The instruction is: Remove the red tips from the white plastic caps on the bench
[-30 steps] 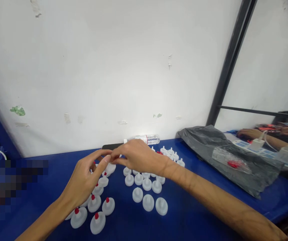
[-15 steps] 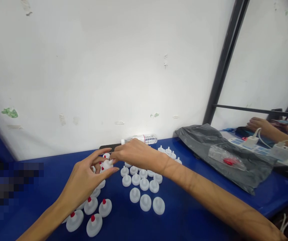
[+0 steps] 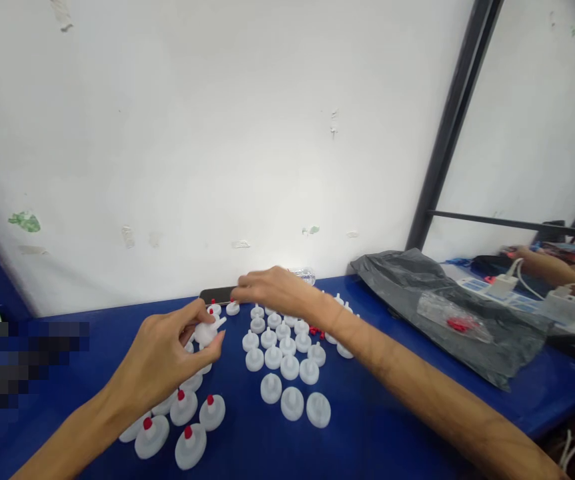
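Observation:
My left hand point(image 3: 175, 343) pinches a white nozzle cap point(image 3: 206, 333) between thumb and fingers, above the table's left part. Its bare white spout points right. Below and around it stand several white nozzle caps with red tips point(image 3: 191, 445). My right hand point(image 3: 272, 291) hovers over the far end of a group of untipped white nozzle caps point(image 3: 292, 403). Its fingers are loosely bent and slightly apart, with nothing visible in them; the palm side is hidden. Small red tips point(image 3: 316, 331) lie among the untipped caps, partly behind my right forearm.
A dark phone point(image 3: 216, 295) and a clear bottle point(image 3: 304, 275) lie by the wall. On the right of the blue table point(image 3: 367, 427) rest a grey plastic bag point(image 3: 392, 283), a clear packet with red pieces point(image 3: 455, 321) and a power strip with chargers point(image 3: 502, 285). Another person's arm shows beyond.
My right hand has drawn away from the cap in my left hand, up and to the right. The left hand has lowered slightly to the left, keeping the cap.

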Motion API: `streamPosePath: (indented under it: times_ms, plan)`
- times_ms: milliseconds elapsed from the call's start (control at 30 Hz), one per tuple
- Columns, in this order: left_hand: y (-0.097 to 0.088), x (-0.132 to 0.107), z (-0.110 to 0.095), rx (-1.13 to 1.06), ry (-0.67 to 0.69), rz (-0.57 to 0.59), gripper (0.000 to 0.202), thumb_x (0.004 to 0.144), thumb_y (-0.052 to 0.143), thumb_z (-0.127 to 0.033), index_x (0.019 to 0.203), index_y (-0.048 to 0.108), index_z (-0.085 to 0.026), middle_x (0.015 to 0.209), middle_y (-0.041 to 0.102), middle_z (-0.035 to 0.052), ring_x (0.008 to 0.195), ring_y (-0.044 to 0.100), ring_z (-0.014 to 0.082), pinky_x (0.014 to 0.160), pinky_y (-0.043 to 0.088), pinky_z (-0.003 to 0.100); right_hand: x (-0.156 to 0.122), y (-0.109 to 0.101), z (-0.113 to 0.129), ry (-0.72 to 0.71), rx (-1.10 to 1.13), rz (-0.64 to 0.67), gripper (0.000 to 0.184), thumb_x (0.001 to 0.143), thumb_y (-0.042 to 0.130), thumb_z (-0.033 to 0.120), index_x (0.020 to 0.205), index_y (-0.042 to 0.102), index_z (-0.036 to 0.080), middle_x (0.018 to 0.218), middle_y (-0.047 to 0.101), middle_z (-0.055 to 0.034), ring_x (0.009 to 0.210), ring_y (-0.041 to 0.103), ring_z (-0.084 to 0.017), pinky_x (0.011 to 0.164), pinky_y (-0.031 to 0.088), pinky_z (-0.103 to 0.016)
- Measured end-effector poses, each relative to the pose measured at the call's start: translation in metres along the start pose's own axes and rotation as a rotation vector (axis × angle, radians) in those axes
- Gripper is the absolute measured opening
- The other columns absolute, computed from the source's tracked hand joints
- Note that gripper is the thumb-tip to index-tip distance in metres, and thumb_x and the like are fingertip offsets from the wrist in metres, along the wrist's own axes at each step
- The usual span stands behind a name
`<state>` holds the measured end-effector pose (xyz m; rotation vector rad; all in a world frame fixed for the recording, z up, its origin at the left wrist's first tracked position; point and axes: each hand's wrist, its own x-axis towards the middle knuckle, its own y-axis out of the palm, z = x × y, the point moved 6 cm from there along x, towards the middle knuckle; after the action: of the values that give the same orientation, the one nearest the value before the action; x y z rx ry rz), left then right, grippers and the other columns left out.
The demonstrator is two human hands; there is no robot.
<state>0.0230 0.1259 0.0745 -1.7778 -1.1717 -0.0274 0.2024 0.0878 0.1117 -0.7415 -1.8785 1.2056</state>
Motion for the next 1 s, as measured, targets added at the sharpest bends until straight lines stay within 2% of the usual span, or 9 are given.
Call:
streamPosePath:
  times_ms: [67,167,300,433,533,700,800,900,1000]
  plan:
    - [-0.007,-0.003,-0.007,0.15,0.123,-0.082,0.03,0.083,0.066,-0.055,0.078,0.056,-0.027,0.052,0.035,-0.0088,0.048,0.035,0.0137,0.051,0.031,0.028,-0.011,0.004,-0.044,0.235,0.092,0.023,0.035,0.102,0.05,0.003,0.12,0.07,0.024,0.118,0.073,-0.0055,0.105,0.066,-0.017,0.081,0.043,-0.026]
    - [-0.009,-0.005,-0.005,0.202,0.132,-0.104,0.032,0.089,0.059,-0.058,0.08,0.056,-0.028,0.059,0.051,-0.0063,0.05,0.043,0.0152,0.055,0.038,0.03,-0.038,0.012,-0.104,0.423,0.125,0.103,0.023,0.103,0.056,0.018,0.108,0.078,0.017,0.116,0.077,-0.0127,0.106,0.07,-0.024,0.084,0.047,-0.029]
    - [-0.002,-0.006,-0.001,0.22,0.123,-0.104,0.033,0.095,0.054,-0.06,0.101,0.063,-0.029,0.092,0.069,-0.0006,0.053,0.052,0.0152,0.062,0.048,0.034,-0.069,0.032,-0.145,0.544,0.28,0.357,0.014,0.086,0.074,0.017,0.095,0.084,0.019,0.091,0.082,-0.0059,0.08,0.074,-0.019,0.072,0.05,-0.023]
    - [0.009,-0.008,-0.003,0.224,0.187,-0.067,0.034,0.097,0.052,-0.06,0.109,0.064,-0.031,0.117,0.067,0.0038,0.057,0.053,0.0144,0.066,0.052,0.036,-0.075,0.051,-0.141,0.593,0.417,0.501,0.015,0.079,0.083,0.021,0.094,0.083,0.019,0.082,0.08,-0.0002,0.069,0.071,-0.013,0.061,0.048,-0.019]
    - [0.011,-0.008,-0.004,0.241,0.221,-0.079,0.034,0.098,0.052,-0.06,0.108,0.064,-0.031,0.115,0.067,0.0039,0.056,0.051,0.0143,0.063,0.051,0.036,-0.072,0.063,-0.132,0.63,0.411,0.503,0.012,0.089,0.078,0.026,0.088,0.078,0.015,0.081,0.075,0.0012,0.074,0.072,-0.014,0.066,0.051,-0.021]
    - [0.011,-0.008,-0.004,0.262,0.256,-0.08,0.03,0.099,0.053,-0.056,0.114,0.064,-0.032,0.111,0.067,0.0029,0.062,0.053,0.0165,0.063,0.051,0.034,-0.072,0.073,-0.125,0.66,0.366,0.466,0.024,0.103,0.064,0.038,0.108,0.07,0.016,0.105,0.071,-0.0024,0.089,0.071,-0.019,0.077,0.061,-0.033]
    - [0.012,-0.009,-0.002,0.264,0.257,-0.065,0.031,0.099,0.055,-0.057,0.113,0.065,-0.031,0.108,0.068,0.0026,0.065,0.054,0.0172,0.062,0.051,0.033,-0.07,0.063,-0.13,0.645,0.346,0.441,0.024,0.1,0.068,0.038,0.101,0.072,0.014,0.097,0.073,-0.0014,0.084,0.071,-0.018,0.076,0.059,-0.032]
    - [0.014,-0.008,0.003,0.254,0.207,-0.032,0.035,0.097,0.057,-0.061,0.115,0.067,-0.032,0.107,0.068,0.0017,0.059,0.053,0.0148,0.06,0.051,0.033,-0.063,0.039,-0.129,0.603,0.317,0.377,0.02,0.09,0.078,0.035,0.085,0.076,0.015,0.084,0.075,-0.0028,0.078,0.069,-0.018,0.07,0.048,-0.028]
    - [0.014,-0.007,0.005,0.223,0.148,-0.03,0.043,0.093,0.062,-0.066,0.123,0.065,-0.036,0.103,0.07,-0.0007,0.054,0.051,0.0134,0.06,0.052,0.033,-0.05,0.011,-0.107,0.511,0.341,0.287,0.032,0.096,0.068,0.049,0.09,0.078,0.02,0.09,0.078,-0.0046,0.079,0.068,-0.017,0.067,0.042,-0.027]
